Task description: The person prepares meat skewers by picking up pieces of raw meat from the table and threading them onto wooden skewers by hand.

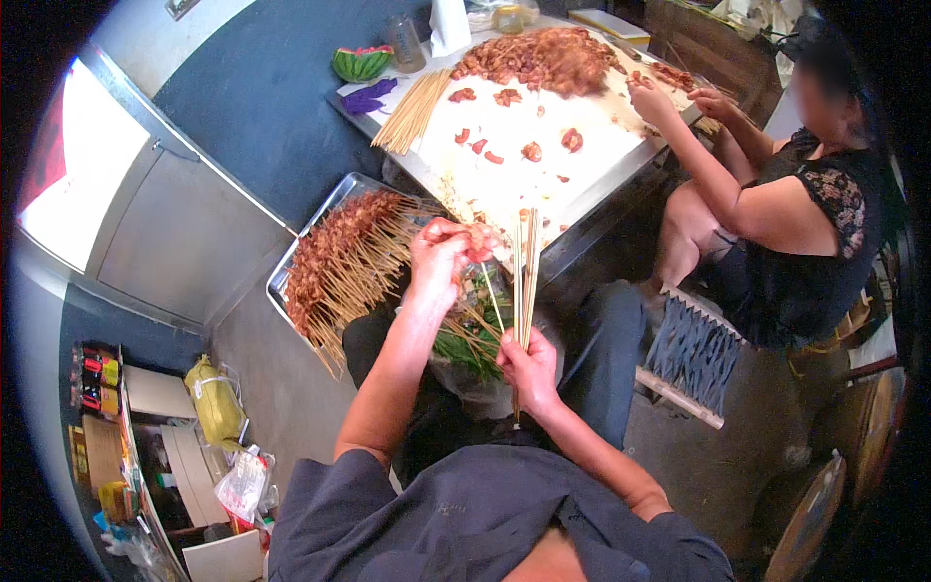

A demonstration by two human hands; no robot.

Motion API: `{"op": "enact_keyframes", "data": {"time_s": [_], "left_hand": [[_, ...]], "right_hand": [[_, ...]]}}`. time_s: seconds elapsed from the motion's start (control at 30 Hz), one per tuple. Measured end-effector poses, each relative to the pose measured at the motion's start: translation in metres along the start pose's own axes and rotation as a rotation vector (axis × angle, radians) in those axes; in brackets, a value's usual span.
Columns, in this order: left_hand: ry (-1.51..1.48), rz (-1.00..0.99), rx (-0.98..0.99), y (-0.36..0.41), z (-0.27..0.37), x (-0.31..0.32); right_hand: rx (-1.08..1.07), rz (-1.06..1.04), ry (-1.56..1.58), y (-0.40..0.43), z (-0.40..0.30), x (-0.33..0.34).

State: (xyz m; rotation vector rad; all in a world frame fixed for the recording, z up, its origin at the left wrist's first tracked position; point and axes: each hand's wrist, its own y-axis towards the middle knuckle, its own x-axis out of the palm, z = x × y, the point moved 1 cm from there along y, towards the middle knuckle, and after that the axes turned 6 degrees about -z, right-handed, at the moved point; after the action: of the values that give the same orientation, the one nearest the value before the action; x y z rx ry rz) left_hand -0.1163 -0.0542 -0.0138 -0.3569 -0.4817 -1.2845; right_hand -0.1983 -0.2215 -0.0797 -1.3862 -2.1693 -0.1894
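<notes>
My left hand (440, 251) pinches a piece of raw meat (480, 242) at the upper tip of a thin skewer. My right hand (529, 364) grips a bundle of bare wooden skewers (529, 284) standing nearly upright, and also the lower end of the skewer that runs up to the meat. Beneath both hands, a container in my lap holds green leaves (458, 353) and some skewers. A metal tray (276, 280) to the left carries many meat skewers (327, 254). On the table (509, 174) lie a heap of meat (542, 58), several loose pieces and a pile of bare skewers (413, 109).
At the right sits a co-worker (793, 211), both hands over the table's right side. A stool with woven dark straps (691, 353) stands between us. Watermelon (362, 64), a purple cloth (369, 96) and a glass (405, 45) are at the table's far left. A yellow sack (216, 402) lies lower left.
</notes>
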Motion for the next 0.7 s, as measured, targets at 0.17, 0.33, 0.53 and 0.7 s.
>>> {"op": "enact_keyframes", "data": {"time_s": [0.17, 0.33, 0.53, 0.7], "left_hand": [[0.062, -0.152, -0.060, 0.002, -0.017, 0.002], [0.270, -0.244, -0.191, 0.034, 0.003, 0.041], [1.070, -0.107, 0.031, 0.154, -0.009, 0.057], [1.752, -0.055, 0.083, 0.188, -0.022, 0.085]], "right_hand": [[0.005, 0.095, 0.014, -0.006, 0.005, -0.004], [-0.061, 0.164, 0.125, 0.002, -0.012, -0.022], [-0.076, 0.184, 0.146, -0.002, -0.014, -0.031], [-0.047, 0.204, 0.108, -0.010, 0.002, -0.042]]}}
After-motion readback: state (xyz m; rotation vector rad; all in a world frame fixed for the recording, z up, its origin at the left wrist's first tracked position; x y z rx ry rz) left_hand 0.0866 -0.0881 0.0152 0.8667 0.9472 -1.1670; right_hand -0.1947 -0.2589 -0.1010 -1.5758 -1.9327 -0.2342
